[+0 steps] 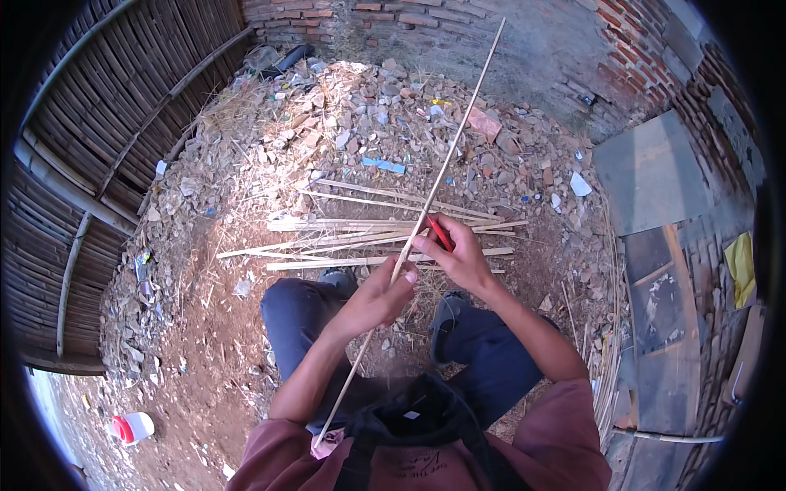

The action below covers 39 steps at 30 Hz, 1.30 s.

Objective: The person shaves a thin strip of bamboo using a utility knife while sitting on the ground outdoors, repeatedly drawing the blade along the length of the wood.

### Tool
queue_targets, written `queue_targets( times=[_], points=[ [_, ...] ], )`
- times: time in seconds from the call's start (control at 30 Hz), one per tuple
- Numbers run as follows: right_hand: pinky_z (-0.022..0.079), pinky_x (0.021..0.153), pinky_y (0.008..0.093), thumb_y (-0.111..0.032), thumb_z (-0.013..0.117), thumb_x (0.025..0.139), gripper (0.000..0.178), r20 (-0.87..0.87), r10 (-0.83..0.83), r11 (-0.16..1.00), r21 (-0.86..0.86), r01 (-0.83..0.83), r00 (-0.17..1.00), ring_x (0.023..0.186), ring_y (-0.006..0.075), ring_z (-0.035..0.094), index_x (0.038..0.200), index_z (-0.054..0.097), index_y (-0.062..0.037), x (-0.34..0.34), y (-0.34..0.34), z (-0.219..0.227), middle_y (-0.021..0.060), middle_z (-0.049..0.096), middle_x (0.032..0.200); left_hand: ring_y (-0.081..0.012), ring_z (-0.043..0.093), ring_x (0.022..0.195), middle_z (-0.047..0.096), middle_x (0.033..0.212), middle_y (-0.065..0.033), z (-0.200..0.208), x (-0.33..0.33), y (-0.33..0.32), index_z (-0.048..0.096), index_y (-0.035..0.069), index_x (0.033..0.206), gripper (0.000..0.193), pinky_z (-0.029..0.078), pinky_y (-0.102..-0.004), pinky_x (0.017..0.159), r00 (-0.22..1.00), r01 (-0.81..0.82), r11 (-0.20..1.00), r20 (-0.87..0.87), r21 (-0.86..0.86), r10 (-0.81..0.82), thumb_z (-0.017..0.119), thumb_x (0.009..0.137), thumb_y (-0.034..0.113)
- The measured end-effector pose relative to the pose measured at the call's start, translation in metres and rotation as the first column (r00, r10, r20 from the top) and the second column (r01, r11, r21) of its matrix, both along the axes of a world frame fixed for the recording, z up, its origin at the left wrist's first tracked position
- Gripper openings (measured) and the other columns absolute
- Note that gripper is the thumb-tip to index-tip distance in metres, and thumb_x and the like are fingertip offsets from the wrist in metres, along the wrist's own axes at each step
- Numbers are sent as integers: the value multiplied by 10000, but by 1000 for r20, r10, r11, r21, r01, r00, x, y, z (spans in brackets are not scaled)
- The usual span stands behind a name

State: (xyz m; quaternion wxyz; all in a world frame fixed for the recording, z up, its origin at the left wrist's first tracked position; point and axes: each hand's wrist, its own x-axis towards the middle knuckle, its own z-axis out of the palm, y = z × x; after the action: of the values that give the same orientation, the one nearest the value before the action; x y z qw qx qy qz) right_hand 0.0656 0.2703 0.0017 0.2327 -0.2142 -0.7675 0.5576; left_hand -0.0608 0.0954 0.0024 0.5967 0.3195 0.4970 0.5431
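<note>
A long thin bamboo strip (pixel 455 137) slants across the view from my lap up toward the back wall. My left hand (pixel 378 301) is closed round its middle, thumb along the strip. Just above it, my right hand (pixel 461 260) grips a slim red tool (pixel 440 234) and presses its thumb and fingers near the strip. Those fingers hide the tool's working end, so I cannot tell its exact kind. Beyond my hands, several pale bamboo strips (pixel 319 240) lie loosely crossed on the ground in front of my feet.
Broken brick and stone rubble (pixel 344 123) rises toward a brick wall (pixel 409 18). A bamboo slat wall (pixel 123 106) stands left. At right lean a grey sheet (pixel 651 173) and worn boards (pixel 665 307). A red-lidded clear container (pixel 141 426) lies at lower left.
</note>
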Motion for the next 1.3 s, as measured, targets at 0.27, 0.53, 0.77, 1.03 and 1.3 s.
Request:
queue_targets(
  times=[0.27, 0.53, 0.77, 1.03, 1.3],
  points=[
    [591, 780, 393, -261, 664, 1028, 346, 65, 56, 925, 373, -76, 996, 959, 306, 771, 1278, 656, -22, 10, -6, 16, 191, 764, 1035, -20, 310, 523, 368, 693, 98, -9, -8, 2, 551, 107, 1119, 318, 255, -226, 451, 994, -73, 997, 86, -18, 74, 464, 1144, 412],
    [572, 632, 436, -218, 657, 1008, 237, 70, 74, 738, 667, -102, 995, 777, 340, 747, 1196, 665, -73, 3, -23, 10, 118, 759, 965, -35, 358, 616, 420, 695, 78, -18, 0, 8, 597, 62, 1090, 314, 325, -261, 540, 897, -195, 954, -351, 229, 268, 558, 1118, 371],
    [553, 589, 453, -213, 644, 1008, 207, 91, -20, 722, 690, -48, 996, 732, 344, 736, 1165, 665, -79, 2, -27, 14, 118, 754, 924, -104, 508, 657, 561, 670, -63, -8, 6, 11, 648, -19, 1077, 366, 462, -340, 624, 801, -289, 955, -529, 70, 281, 601, 1093, 343],
    [559, 633, 469, -230, 664, 992, 202, 93, 9, 800, 597, -62, 996, 747, 365, 736, 1142, 692, -98, 5, -22, 17, 130, 754, 881, -70, 386, 681, 445, 703, 52, -14, 3, 11, 646, -16, 1067, 369, 369, -304, 598, 792, -241, 962, -547, 127, 271, 576, 1111, 344],
    [568, 648, 458, -247, 666, 991, 214, 60, 7, 801, 598, -41, 998, 771, 359, 739, 1137, 718, -99, 5, -21, 13, 129, 762, 892, -87, 382, 634, 447, 639, 9, -14, 6, 14, 642, -20, 967, 391, 367, -338, 557, 689, -288, 945, -651, 157, 318, 602, 1095, 347]
  ],
)
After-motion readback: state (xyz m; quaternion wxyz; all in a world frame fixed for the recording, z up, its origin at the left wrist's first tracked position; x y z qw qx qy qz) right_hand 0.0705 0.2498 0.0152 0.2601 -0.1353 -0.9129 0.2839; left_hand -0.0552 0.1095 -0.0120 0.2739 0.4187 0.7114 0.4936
